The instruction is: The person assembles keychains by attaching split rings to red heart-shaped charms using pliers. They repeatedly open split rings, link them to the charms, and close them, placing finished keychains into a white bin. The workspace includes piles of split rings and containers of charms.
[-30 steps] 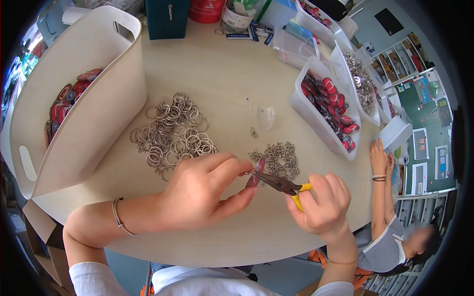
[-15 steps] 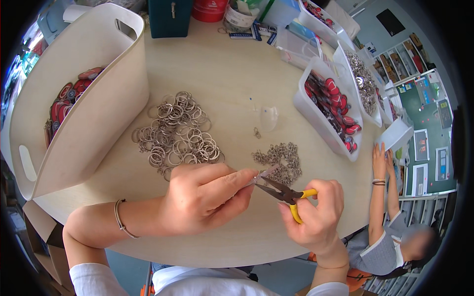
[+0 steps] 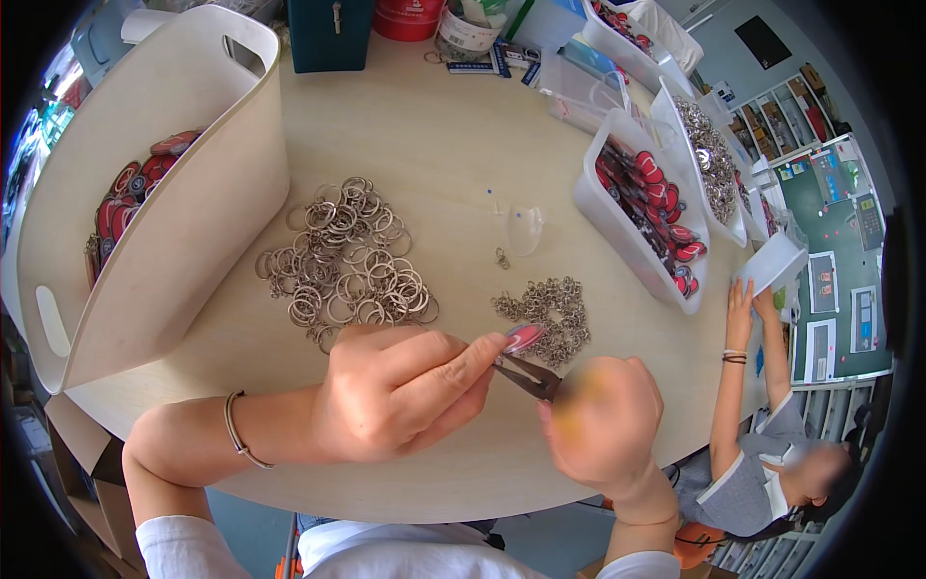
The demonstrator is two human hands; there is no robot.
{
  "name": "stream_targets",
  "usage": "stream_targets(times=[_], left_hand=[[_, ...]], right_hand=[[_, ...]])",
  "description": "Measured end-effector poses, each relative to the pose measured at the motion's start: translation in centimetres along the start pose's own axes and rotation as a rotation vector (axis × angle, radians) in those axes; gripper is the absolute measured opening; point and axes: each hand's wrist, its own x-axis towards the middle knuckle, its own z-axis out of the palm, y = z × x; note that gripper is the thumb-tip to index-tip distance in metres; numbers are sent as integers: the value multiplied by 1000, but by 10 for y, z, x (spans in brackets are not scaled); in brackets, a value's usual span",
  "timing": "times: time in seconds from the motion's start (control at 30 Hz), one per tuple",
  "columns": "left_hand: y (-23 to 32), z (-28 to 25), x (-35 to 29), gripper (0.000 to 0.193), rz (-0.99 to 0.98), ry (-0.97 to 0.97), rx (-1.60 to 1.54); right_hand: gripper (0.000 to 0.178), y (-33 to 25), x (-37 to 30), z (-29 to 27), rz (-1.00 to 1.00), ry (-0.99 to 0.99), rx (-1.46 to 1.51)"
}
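While a white plastic bin (image 3: 217,193) with cut-out handles takes up the far left, red oval tags (image 3: 125,207) lying inside, the table (image 3: 424,135) carries the following. Silver metal rings (image 3: 362,280): one loose heap, between the bin and the left hand. Left hand (image 3: 400,396): a bangle (image 3: 231,429) at the wrist, thumb and fingers pinching a single red oval tag (image 3: 524,338), which projects past the fingertips toward the right. Small metal links (image 3: 550,318): one pile, just beyond that tag. Pliers (image 3: 531,379), yellow-handled: dark jaws slightly parted, tips beside the left fingertips; contact with the tag cannot be told. Right hand (image 3: 608,425): blurred, fingers closed around the pliers' handles. White tray (image 3: 603,207): more red tags. Second tray (image 3: 736,232): silver metal pieces. Far right: a co-worker's hand (image 3: 740,307) at a white container (image 3: 776,262).
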Motion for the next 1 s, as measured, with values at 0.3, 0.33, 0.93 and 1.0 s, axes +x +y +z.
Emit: stream_targets(times=[0.3, 0.33, 0.93, 1.0], left_hand=[[0, 1, 0, 40, 36, 8, 47], [0, 1, 0, 41, 40, 10, 50], [0, 3, 6, 38, 46, 114, -42], [2, 1, 7, 37, 77, 104, 0]], right_hand=[[27, 0, 0, 3, -34, 40, -42], [28, 0, 0, 3, -38, 43, -40], [30, -8, -5, -1, 33, -20, 221], [30, -11, -6, 0, 50, -7, 243]])
